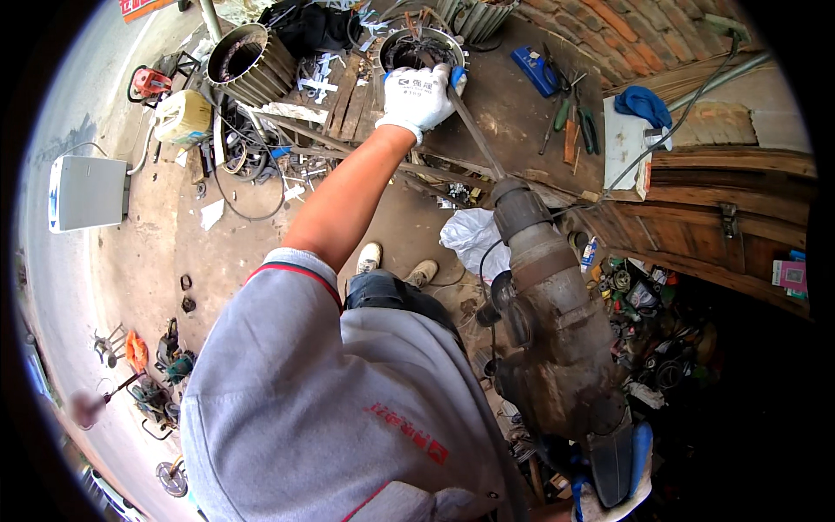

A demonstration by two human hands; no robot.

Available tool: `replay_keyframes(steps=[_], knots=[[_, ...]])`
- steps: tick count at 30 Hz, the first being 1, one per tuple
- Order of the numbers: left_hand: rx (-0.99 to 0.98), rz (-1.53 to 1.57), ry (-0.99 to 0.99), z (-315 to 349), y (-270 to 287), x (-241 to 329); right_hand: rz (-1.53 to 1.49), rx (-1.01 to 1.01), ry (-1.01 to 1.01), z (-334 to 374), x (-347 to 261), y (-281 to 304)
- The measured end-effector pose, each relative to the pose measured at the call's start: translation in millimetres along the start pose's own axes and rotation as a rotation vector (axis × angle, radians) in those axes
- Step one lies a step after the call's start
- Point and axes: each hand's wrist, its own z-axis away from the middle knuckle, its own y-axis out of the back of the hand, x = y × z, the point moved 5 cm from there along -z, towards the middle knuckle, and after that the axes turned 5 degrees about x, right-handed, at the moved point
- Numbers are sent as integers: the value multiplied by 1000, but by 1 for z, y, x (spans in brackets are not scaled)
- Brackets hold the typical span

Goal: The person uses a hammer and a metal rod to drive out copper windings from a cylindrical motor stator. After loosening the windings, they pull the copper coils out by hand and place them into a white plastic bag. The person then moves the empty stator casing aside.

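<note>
A large, grimy demolition hammer (pixel 565 339) slants across the right side, its long steel chisel bit (pixel 478 139) reaching up onto the wooden bench. My left hand (pixel 417 100), in a white glove with blue fingers, is closed around the bit near its far end. Just beyond that hand stands a round metal motor housing (pixel 459 59) with dark windings and copper-coloured strands inside; the bit's tip is hidden by the glove. At the lower right, my right hand (pixel 639 491), also gloved, wraps round the hammer's rear handle.
On the bench (pixel 513 130) lie a blue case (pixel 535 71), pliers (pixel 589 130) and screwdrivers. A second ribbed housing (pixel 274 78) stands left, near a yellowish jug (pixel 184 117). A white plastic bag (pixel 470 239) lies below the bench. Loose parts heap up (pixel 648 296) beneath the brick-and-wood structure.
</note>
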Motion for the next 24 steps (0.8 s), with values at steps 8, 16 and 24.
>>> replay_keyframes(steps=[8,16,24], knots=[[-35,31,53,-3,4,0,24,-19,12,-8,3,-5],[-48,-7,53,-2,-1,-1,38,-31,18,-7,7,-8],[-125,5,77,0,4,-2,93,-95,3,-3,8,-12]])
